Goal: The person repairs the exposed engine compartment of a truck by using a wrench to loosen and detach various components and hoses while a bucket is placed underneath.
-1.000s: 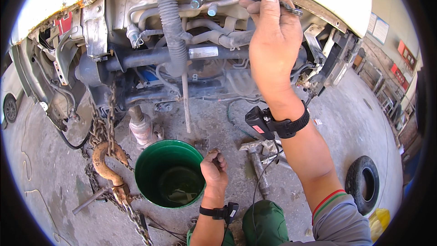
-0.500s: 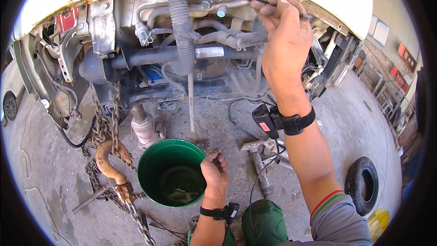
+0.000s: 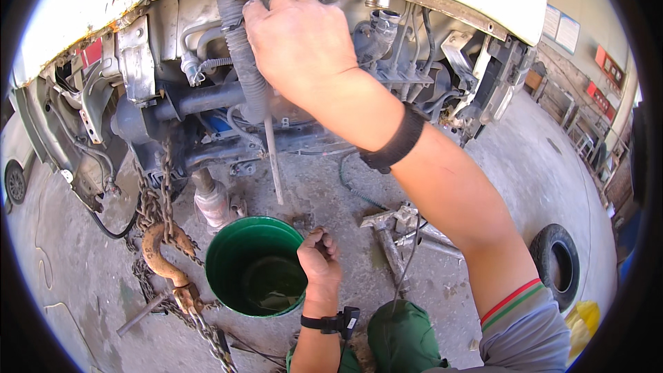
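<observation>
My right hand [image 3: 300,45] is raised into the open front of a white vehicle, its back toward me and its fingers curled out of sight. Right beside its knuckles hangs a grey corrugated hose [image 3: 242,62], and a thin pale rod [image 3: 274,159] sticks down out of the hose's lower end. Whatever the right hand grips is hidden behind it. Lower down, my left hand [image 3: 319,262] is closed with fingers curled in, next to the rim of a green bucket [image 3: 210,262] with some liquid at the bottom. I cannot make out anything inside that hand.
Left of the bucket, a rusty hook [image 3: 155,259] hangs on heavy chains [image 3: 166,173]. A bottle jack [image 3: 213,204] stands behind the bucket. Metal stand parts [image 3: 394,235] lie on the floor to the right, and a tyre [image 3: 556,266] farther right.
My right hand has moved left along the vehicle's front, from the right-hand pipes to the corrugated hose. The dark tool it held no longer shows. My left hand has stayed beside the bucket.
</observation>
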